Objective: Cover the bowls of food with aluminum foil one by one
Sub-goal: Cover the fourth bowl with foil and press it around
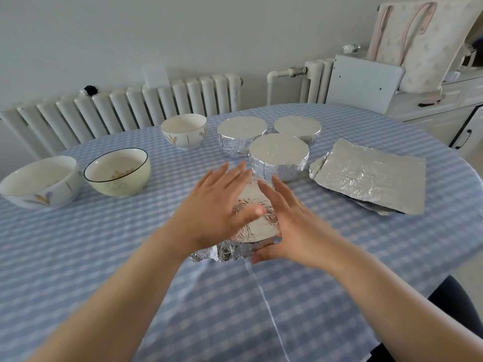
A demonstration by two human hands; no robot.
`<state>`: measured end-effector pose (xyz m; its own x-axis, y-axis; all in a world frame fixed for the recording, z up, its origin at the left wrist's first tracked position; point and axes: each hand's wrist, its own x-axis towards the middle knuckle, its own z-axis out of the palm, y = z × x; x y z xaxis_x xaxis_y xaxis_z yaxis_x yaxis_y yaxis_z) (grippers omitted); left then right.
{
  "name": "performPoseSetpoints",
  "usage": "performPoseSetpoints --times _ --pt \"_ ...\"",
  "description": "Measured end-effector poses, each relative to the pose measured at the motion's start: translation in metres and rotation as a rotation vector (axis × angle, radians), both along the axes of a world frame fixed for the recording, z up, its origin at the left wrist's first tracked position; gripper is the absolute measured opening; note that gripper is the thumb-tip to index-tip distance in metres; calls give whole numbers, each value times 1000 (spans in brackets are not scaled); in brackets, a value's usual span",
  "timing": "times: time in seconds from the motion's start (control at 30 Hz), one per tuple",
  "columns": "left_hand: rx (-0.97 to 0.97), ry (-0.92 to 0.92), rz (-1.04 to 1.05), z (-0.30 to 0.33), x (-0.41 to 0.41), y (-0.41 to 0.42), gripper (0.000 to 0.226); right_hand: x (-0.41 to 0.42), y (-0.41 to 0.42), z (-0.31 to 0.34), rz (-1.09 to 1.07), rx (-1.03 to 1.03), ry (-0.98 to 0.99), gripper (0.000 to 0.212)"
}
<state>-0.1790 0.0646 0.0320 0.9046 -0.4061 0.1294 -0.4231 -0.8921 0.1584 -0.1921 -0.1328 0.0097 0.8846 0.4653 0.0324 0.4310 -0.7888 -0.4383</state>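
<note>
Left hand (218,205) and right hand (285,220), fingers straight, press flat on the silver foil-draped bowl (257,226) at the centre of the blue-checked desk (339,257); three uncovered bowls stand left; no legible writing anywhere

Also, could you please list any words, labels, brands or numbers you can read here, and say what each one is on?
None: no readable text appears.
The green bowl carries a faint scribble, possibly script, too blurred to read.
The white bowls show only leaf patterns; the foil sheets are blank.
</note>
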Motion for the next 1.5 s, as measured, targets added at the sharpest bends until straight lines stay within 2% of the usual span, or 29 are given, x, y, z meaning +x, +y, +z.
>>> performPoseSetpoints --times 0.07,0.2,0.27,0.33,0.4,0.5,0.57,0.67,0.8,0.93,1.0,1.1,1.2,1.33,1.5 --pt "32 11 -4 -8 -2 -8 123 1 -1 -1 1 10 -2 138" --pt "-52 42 37 -18 0 -5 125 3 -5 -4 13 36 20 141" --pt "-49 37 31 -18 0 -6 125 5 -9 -5 37 174 99 142" --pt "-43 36 34 -17 -1 -7 126 11 -16 -3 39 453 261 137" --pt "-37 40 40 -18 -1 -7 126 16 -20 -2 -17 644 274 113" --pt "-46 33 43 -19 0 -6 125 27 -18 -1 -220 721 10 46" --pt "-47 29 42 -20 0 -6 125 29 -10 -2 -259 690 -42 33" --pt "-29 27 42 -19 0 -7 127 27 2 -11 -289 632 -28 31" --pt "-39 32 43 -20 0 -7 126 22 2 -22 -374 799 -13 25" --pt "-44 44 44 -20 0 -7 124 17 4 -26 -463 982 68 6" --pt "-46 42 47 -20 0 -8 124 15 6 -26 -494 1031 96 10" --pt "-51 41 52 -20 -1 -8 122 14 6 -27 -541 1071 181 28" --pt "-58 37 54 -20 -1 -8 119 12 8 -29 -538 1206 282 43" --pt "-64 44 58 -19 -3 -9 116 14 11 -32 -639 1302 354 23" --pt "-59 36 64 -19 -2 -9 116 18 9 -29 -650 1253 372 19"
